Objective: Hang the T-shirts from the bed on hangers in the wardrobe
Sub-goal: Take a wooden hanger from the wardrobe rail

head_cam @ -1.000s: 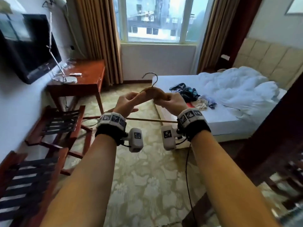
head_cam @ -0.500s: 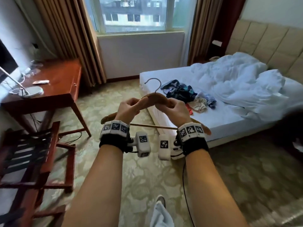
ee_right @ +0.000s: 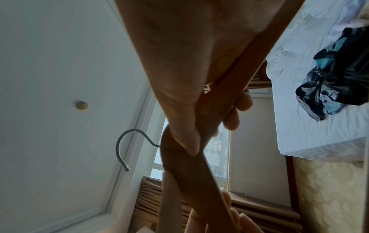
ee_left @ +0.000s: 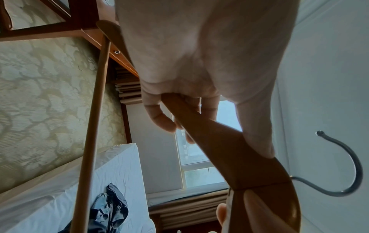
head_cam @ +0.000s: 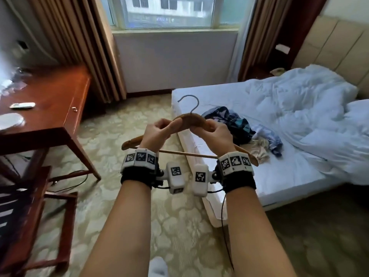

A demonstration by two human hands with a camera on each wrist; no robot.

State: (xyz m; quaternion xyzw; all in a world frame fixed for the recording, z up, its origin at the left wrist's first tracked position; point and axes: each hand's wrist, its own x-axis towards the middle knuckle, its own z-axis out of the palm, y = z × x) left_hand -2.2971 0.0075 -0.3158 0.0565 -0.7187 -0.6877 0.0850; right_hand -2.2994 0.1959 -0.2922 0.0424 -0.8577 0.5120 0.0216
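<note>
bed [head_cam: 229,168] now nearer, both hands' fingers [head_cam: 159,124] seemingly still curled around wooden hanger [head_cam: 189,118]

A daylit hotel bedroom with patterned carpet [head_cam: 175,232] and wooden furniture.

A window [head_cam: 167,13] sits at twelve o'clock above a pale wall, flanked by tan curtains [head_cam: 79,47]. A reddish wooden desk [head_cam: 50,108] stands at ten o'clock, a dark slatted wooden rack [head_cam: 24,216] at eight. At two o'clock a padded beige headboard [head_cam: 329,48] backs a white rumpled duvet [head_cam: 299,108].
</note>
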